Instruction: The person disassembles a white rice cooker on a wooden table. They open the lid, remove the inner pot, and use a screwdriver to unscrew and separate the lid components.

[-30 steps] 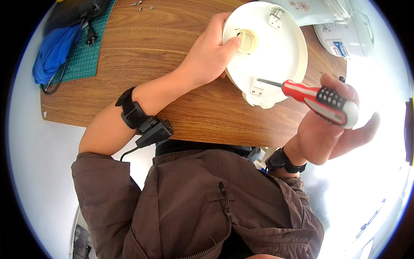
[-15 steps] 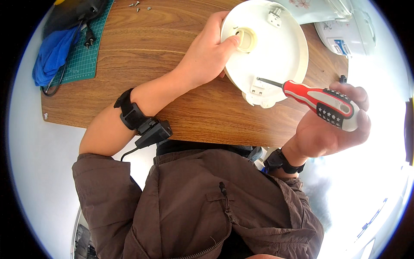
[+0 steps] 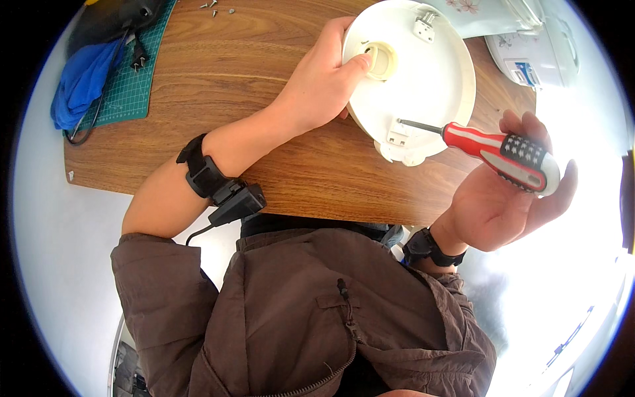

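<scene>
My left hand [image 3: 321, 83] grips a round white plastic base [image 3: 440, 86] at its left rim, thumb lying over a cream ring [image 3: 390, 64] inside it and other fingers underneath. A screwdriver [image 3: 466, 139] with a red, white and black star-patterned handle is in my right hand [image 3: 489, 208]. Its handle rests across loosely curled fingers. The shaft points left, and its tip meets the base beside a small white bracket [image 3: 397, 137] near the lower rim. Whether a screw sits under the tip is too small to tell. Metal prongs [image 3: 424, 26] stand near the base's top.
Several loose screws [image 3: 213, 6] lie on the wooden table [image 3: 218, 86] at the far side. A green cutting mat [image 3: 137, 96], a blue cloth [image 3: 83, 86] and a black plug [image 3: 137, 54] are at left. A white patterned appliance [image 3: 529, 53] stands at far right.
The screwdriver handle has turned about its length, and my right fingers have opened out around it. The base and my left hand have shifted slightly right.
</scene>
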Action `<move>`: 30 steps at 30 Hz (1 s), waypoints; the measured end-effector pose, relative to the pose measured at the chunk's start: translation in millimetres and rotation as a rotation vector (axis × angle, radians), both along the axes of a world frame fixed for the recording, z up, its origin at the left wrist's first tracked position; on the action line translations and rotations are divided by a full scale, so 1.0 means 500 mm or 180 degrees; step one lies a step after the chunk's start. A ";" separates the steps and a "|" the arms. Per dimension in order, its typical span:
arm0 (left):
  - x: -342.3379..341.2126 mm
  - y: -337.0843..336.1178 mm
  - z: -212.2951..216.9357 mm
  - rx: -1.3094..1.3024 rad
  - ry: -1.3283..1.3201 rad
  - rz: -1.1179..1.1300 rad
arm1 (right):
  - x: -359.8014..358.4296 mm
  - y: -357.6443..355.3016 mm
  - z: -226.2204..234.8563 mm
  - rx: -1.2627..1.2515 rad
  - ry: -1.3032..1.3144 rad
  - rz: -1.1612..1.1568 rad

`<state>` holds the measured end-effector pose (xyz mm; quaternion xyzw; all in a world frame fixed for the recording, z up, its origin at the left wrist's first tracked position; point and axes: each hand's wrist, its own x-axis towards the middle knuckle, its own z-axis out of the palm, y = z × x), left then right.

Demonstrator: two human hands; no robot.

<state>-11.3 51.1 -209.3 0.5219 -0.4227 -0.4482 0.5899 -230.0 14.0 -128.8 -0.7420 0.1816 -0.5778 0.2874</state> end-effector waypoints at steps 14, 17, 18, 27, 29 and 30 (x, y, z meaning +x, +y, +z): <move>0.001 -0.005 -0.005 -0.0007 -0.0045 -0.0014 | -0.009 0.000 0.005 -0.0219 0.0516 -0.0723; 0.005 -0.002 -0.013 -0.0018 -0.0078 0.0015 | 0.015 0.014 0.005 -0.0272 0.0718 -0.1199; 0.005 -0.003 -0.012 -0.0010 -0.0079 -0.0002 | 0.029 0.015 0.009 -0.0040 0.0375 -0.1084; 0.004 -0.002 -0.004 0.0038 -0.0039 -0.0031 | 0.038 0.018 0.016 -0.0014 0.0571 -0.1339; 0.006 0.000 -0.003 0.0078 -0.0034 -0.0023 | 0.036 0.010 0.015 0.0163 0.0116 -0.0974; 0.007 0.001 -0.004 0.0110 -0.0016 -0.0032 | 0.029 0.004 0.014 0.0170 -0.0047 -0.0708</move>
